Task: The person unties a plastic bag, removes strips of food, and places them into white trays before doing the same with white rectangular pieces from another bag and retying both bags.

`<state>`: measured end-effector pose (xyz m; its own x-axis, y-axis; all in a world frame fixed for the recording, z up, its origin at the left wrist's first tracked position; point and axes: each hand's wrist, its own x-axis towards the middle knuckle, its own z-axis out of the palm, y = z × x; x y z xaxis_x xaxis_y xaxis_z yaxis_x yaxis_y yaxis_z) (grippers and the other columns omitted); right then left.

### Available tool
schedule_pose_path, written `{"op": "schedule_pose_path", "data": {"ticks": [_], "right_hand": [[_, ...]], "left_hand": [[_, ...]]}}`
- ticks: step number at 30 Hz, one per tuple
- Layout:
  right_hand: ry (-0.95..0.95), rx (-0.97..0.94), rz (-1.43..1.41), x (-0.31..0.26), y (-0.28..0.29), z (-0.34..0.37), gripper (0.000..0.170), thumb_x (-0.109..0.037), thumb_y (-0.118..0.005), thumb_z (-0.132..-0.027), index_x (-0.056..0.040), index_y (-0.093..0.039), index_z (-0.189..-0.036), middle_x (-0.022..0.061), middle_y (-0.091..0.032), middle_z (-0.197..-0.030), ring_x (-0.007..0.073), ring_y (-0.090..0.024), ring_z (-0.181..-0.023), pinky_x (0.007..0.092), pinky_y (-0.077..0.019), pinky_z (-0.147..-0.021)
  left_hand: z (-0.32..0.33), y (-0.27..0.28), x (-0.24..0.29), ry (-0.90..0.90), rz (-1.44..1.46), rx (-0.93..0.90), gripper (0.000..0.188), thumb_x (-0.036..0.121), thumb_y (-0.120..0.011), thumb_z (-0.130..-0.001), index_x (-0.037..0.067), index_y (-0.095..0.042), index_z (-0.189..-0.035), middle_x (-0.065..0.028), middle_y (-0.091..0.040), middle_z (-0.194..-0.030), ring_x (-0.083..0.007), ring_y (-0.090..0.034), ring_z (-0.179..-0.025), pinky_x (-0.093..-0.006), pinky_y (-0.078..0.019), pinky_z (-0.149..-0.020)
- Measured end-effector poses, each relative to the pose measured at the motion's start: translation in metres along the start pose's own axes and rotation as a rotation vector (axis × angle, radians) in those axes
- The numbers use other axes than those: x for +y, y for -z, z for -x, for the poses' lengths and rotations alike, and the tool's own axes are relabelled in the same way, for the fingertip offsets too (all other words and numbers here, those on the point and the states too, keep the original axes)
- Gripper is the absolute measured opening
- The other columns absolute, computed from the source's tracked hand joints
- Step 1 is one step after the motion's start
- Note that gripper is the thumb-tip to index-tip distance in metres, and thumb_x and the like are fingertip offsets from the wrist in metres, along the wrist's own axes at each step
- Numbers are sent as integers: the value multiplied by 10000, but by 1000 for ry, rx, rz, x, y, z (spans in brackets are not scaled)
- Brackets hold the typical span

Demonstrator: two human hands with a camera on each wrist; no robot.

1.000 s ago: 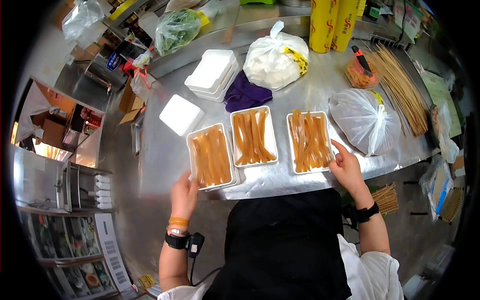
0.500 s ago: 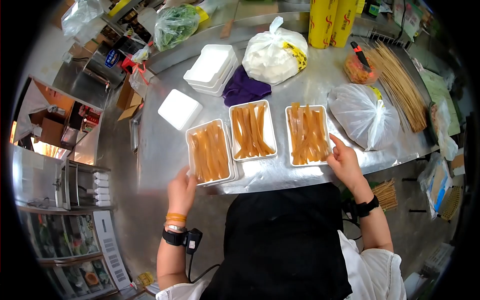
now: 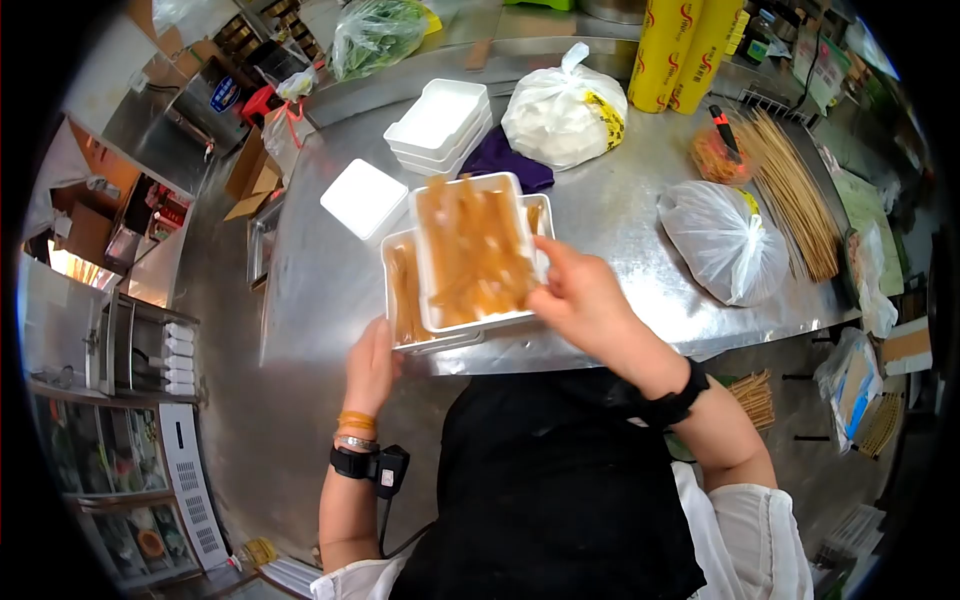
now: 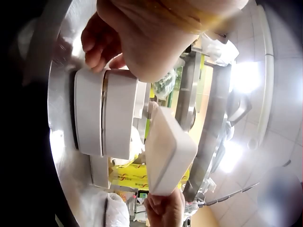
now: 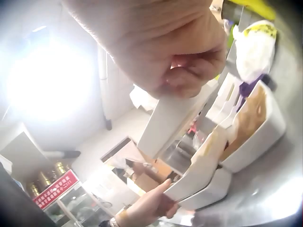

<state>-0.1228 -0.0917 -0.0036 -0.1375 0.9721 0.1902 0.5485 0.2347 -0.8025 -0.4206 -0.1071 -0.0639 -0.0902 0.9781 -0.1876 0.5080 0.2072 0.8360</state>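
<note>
My right hand [image 3: 580,300] grips the near right edge of a white plastic tray [image 3: 428,285] filled with brown, glossy food strips [image 3: 475,250]. That tray is lifted and slightly blurred above the left stack of trays, tilted in the right wrist view. My left hand [image 3: 371,362] holds the near left corner of the stacked trays [image 4: 90,113], its fingers curled at their wall. Brown strips fill the top tray of this stack, partly covered by the raised one. Another filled tray [image 5: 267,130] stands just right of the stack, mostly hidden behind the raised tray in the head view.
Empty white trays [image 3: 437,125] are stacked at the back, with one white tray [image 3: 364,200] lying apart. A purple cloth [image 3: 510,165], tied white bags [image 3: 565,115], yellow film rolls [image 3: 665,50], a tub with an orange-black tool [image 3: 722,140], and thin sticks [image 3: 795,200] occupy the metal table [image 3: 620,230].
My right hand has picked up the rightmost filled tray and carried it left, over the left stack. My left hand stays at the stack's corner. The head view has shifted slightly.
</note>
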Motion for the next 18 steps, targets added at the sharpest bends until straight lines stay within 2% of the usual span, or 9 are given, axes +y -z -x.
{"op": "schedule_pose_path", "data": {"ticks": [4, 7, 8, 10, 13, 16, 18], "right_hand": [[77, 2, 42, -21, -55, -17, 297, -163, -602, -788, 49, -559, -991, 194, -634, -659, 392, -637, -645, 486, -507, -623], [50, 8, 102, -24, -76, -16, 266, -142, -597, -791, 50, -547, -969, 206, -629, -649, 395, -632, -623, 491, -509, -614], [-2, -58, 124, -25, -77, -16, 519, -140, -600, -785, 126, -532, -1225, 230, -636, -685, 382, -644, -652, 463, -517, -640], [-3, -55, 158, -25, -81, -15, 519, -136, -597, -786, 131, -531, -1226, 231, -635, -681, 384, -642, -645, 461, -516, -637], [3, -46, 186, -26, -85, -16, 514, -134, -595, -788, 132, -535, -1224, 233, -635, -682, 383, -641, -640, 460, -515, -635], [5, -34, 166, -24, -86, -19, 509, -135, -596, -790, 126, -541, -1224, 235, -637, -686, 382, -640, -637, 458, -514, -637], [2, -13, 140, -22, -88, -18, 502, -138, -593, -798, 120, -544, -1226, 233, -636, -682, 381, -640, -636, 457, -514, -642]], "left_hand": [[-3, -4, -30, -24, 37, 40, 536, 437, -320, -1033, 12, -642, -1092, -49, -597, -671, -127, -520, -536, -294, -435, -532], [-5, 1, -41, 61, 136, 54, 597, 487, -286, -1032, 8, -642, -1000, -41, -583, -657, -121, -509, -550, -279, -417, -541], [-3, 1, -42, 62, 196, 68, 601, 494, -282, -1032, 12, -637, -976, -37, -573, -646, -121, -505, -552, -278, -415, -545], [4, -2, -25, 66, 319, 99, 613, 509, -274, -1031, 18, -627, -928, -30, -553, -625, -122, -499, -558, -274, -412, -554], [3, -6, -33, 40, 255, 121, 578, 499, -278, -1033, 30, -600, -928, -18, -527, -623, -120, -488, -561, -278, -408, -548], [3, -6, -31, 19, 255, 117, 539, 487, -293, -1035, 33, -572, -958, -36, -557, -718, -128, -517, -619, -280, -426, -563], [2, -7, -30, -53, 258, 124, 522, 472, -305, -1036, 26, -574, -1062, -59, -580, -830, -141, -534, -693, -278, -446, -618]]}}
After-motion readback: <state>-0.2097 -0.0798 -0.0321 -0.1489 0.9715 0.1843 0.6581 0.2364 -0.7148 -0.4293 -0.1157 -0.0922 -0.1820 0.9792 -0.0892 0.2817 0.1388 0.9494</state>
